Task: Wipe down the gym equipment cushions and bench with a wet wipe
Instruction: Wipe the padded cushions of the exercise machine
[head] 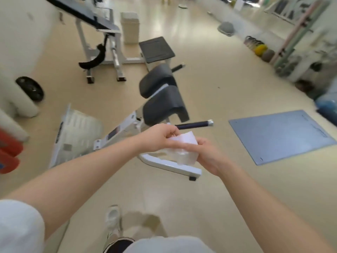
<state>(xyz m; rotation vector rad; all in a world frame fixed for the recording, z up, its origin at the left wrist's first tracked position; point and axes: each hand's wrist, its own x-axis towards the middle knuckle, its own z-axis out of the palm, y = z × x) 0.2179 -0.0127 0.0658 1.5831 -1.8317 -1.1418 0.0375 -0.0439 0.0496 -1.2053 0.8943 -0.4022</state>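
Both my hands meet in front of me over the floor, holding a wet wipe [186, 138] and its clear packet [182, 157]. My left hand [158, 137] pinches the white wipe at its upper left. My right hand [207, 154] grips the packet from the right. Just beyond them stands a white-framed machine with two black cushions [164, 101], one behind the other [156, 79]. A flat black bench pad [156, 49] sits farther back, and a long slanted black pad [80, 11] is at the top left.
A black handle bar [195, 124] sticks out right of the cushions. A grey mat [280, 136] lies on the floor to the right. A ribbed footplate [76, 132] lies left, a weight plate [30, 87] leans by the wall, and my shoe [113, 221] is below.
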